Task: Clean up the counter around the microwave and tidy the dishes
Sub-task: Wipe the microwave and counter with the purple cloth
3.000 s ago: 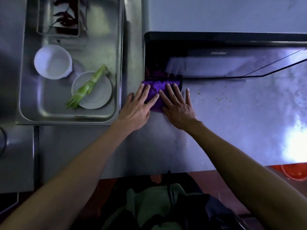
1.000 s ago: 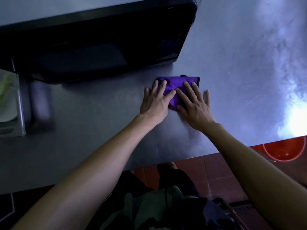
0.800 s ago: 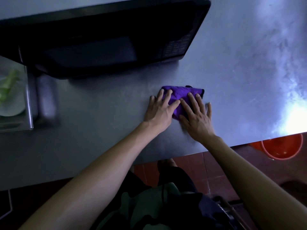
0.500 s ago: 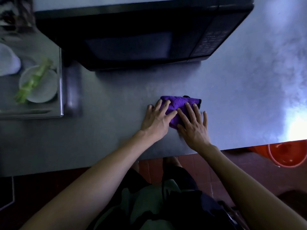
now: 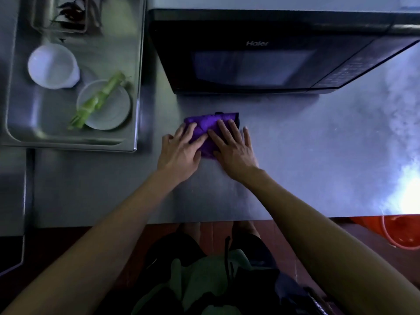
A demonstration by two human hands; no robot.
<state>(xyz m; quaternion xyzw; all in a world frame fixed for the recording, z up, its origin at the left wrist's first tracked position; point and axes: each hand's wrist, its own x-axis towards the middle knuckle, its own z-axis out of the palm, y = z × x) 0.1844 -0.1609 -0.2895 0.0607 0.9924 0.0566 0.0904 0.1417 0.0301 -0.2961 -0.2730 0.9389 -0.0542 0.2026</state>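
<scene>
Shiny metal makes up the counter (image 5: 306,160), and it looks dim, with a bright patch of light far off to the right of the hands. Both hands lie flat on a purple cloth (image 5: 205,123) in the middle of the counter. The left hand (image 5: 179,153) has its fingers spread wide and presses down on the left part of the cloth. The right hand (image 5: 234,148) is spread flat too and presses on the right part. The 2 hands sit side by side and nearly touch, and the cloth peeks out past the fingertips and between the thumbs. Neither hand is gripping or pinching; the palms just push down. Just past the cloth, beyond the fingertips, stands a black microwave (image 5: 261,57) with its door shut. Its buttons are off to the right side. Up and to the left of the left hand is a metal tray (image 5: 134,87). Inside the tray are 2 white dishes: a bowl (image 5: 53,65) farther away and a plate (image 5: 106,110) nearer the left hand. A green stalk (image 5: 97,102) lies across the plate and sticks out over its edge on both ends. At the far end of the tray is a small tin (image 5: 66,17) with dark red things in it, too blurry to tell what. Below the right arm, down on the floor past the counter edge, part of a red bucket (image 5: 402,230) shows.
</scene>
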